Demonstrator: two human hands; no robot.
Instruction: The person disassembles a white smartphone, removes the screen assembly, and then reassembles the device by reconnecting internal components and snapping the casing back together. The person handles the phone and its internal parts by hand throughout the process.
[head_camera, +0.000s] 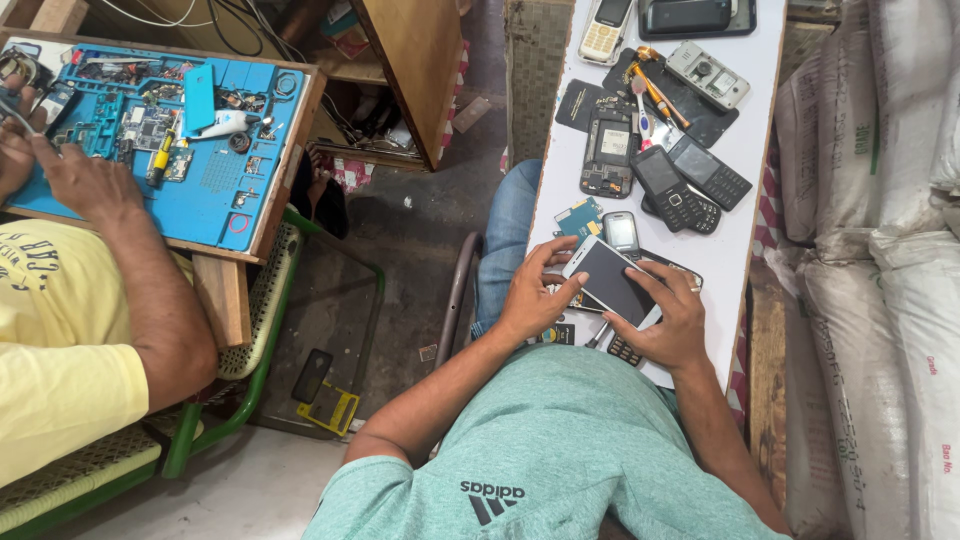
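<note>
Many phones (690, 185) on white table (765, 60)

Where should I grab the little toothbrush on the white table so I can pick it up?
Probably by the long bare handle of the toothbrush, pinching its two thin sides from above. It lies flat on a dark mat beside an orange-handled tool, so coming straight down at the handle's lower end, away from that tool, looks easiest.

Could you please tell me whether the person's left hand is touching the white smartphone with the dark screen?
Touching. The head view shows the left hand gripping the white smartphone with the dark screen, thumb on its top edge, while the right hand holds its lower end.
</note>
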